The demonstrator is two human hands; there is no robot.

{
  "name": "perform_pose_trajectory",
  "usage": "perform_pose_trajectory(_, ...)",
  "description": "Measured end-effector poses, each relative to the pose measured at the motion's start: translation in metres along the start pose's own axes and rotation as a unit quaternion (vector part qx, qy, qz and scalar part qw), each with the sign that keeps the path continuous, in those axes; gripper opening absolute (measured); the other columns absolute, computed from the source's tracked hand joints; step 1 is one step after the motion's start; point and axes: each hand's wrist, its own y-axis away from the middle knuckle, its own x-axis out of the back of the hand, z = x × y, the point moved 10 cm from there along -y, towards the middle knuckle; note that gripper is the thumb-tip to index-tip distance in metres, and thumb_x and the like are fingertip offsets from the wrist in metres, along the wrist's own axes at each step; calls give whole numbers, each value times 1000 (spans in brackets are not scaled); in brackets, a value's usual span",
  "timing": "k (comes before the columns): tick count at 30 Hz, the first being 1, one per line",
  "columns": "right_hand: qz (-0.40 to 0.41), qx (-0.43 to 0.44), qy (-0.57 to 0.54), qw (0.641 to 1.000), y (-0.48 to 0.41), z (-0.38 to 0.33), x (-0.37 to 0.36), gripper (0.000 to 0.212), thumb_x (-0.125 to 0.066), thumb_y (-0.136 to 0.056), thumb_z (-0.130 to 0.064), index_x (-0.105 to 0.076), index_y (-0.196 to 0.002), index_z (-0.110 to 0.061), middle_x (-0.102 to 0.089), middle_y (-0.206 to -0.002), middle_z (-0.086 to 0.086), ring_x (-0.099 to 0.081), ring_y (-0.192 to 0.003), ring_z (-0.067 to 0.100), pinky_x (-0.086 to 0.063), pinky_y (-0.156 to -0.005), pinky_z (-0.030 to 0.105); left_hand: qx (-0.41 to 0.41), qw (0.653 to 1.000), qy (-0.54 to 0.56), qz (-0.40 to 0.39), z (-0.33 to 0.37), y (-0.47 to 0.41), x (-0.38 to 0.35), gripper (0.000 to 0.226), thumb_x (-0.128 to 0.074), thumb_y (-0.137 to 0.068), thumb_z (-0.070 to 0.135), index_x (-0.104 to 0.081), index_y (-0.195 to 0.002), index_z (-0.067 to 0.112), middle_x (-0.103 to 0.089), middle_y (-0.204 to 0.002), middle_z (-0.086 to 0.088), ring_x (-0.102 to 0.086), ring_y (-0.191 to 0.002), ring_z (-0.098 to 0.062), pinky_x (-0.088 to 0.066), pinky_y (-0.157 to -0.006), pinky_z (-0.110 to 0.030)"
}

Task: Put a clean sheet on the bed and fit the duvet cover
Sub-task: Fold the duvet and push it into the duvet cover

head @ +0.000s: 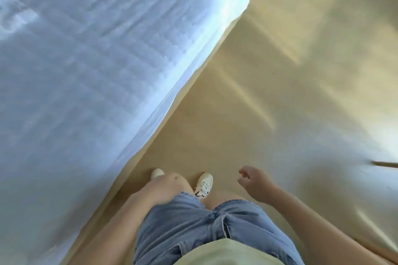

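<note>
Mattress of white quilted fabric (86,60) fills the left of the view, its rounded edge running diagonally along the tan floor (280,71). The person stands just beside it in blue denim shorts (193,226) and white sneakers (204,184). The right hand (253,180) hangs over the floor, its grip loosely curled on nothing. The left hand (144,194) blurs against the thigh; its grip cannot be told.

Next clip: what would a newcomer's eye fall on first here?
The big white bed fills the left side, blurred, its edge running diagonally along the tan floor. At the bottom are the person's denim shorts and a white shoe, with the right hand hanging empty beside them.
</note>
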Motion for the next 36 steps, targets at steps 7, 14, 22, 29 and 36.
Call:
perform_pose_trajectory(7, 60, -30, -114, 991, -48, 60, 113, 32, -48, -95, -23, -55, -123, -9, -62, -108, 5, -53, -90, 18, -35, -72, 24, -29, 996, -87, 16, 144, -67, 66, 55, -43, -93, 48, -39, -140, 19, -47, -139, 0, -49, -120, -17, -41, -93, -30)
perform_pose_trajectory(14, 99, -44, -147, 983, -141, 80, 289, 14, -47, -93, -22, -49, -81, -18, -52, -81, 0, -50, -79, 22, -33, -63, 29, -52, 980, -194, 4, 328, -159, 193, 61, -43, -92, 50, -34, -144, 19, -44, -143, 0, -47, -123, -18, -37, -88, -27)
perform_pose_trajectory(22, 137, -58, -164, 975, -223, 116, 498, 34, -46, -95, -26, -57, -124, -11, -58, -124, 6, -53, -110, 23, -38, -80, 27, -129, 946, -296, 34, 585, -231, 353, 57, -44, -94, 44, -33, -144, 19, -44, -143, -4, -48, -123, -21, -41, -90, -28)
perform_pose_trajectory(29, 102, -51, -161, 980, -333, 176, 672, 26, -48, -93, -19, -60, -111, -5, -63, -110, 11, -57, -97, 26, -43, -81, 32, -80, 983, -158, 54, 743, -328, 435, 53, -46, -94, 45, -40, -140, 20, -43, -143, -1, -45, -126, -19, -35, -90, -26)
perform_pose_trajectory(36, 73, -14, -86, 994, -431, 144, 879, 32, -49, -96, -26, -58, -123, -12, -61, -124, 7, -56, -112, 23, -42, -90, 26, -38, 999, -12, 8, 838, -374, 509, 50, -47, -91, 46, -46, -134, 20, -53, -126, 1, -52, -111, -16, -39, -85, -29)
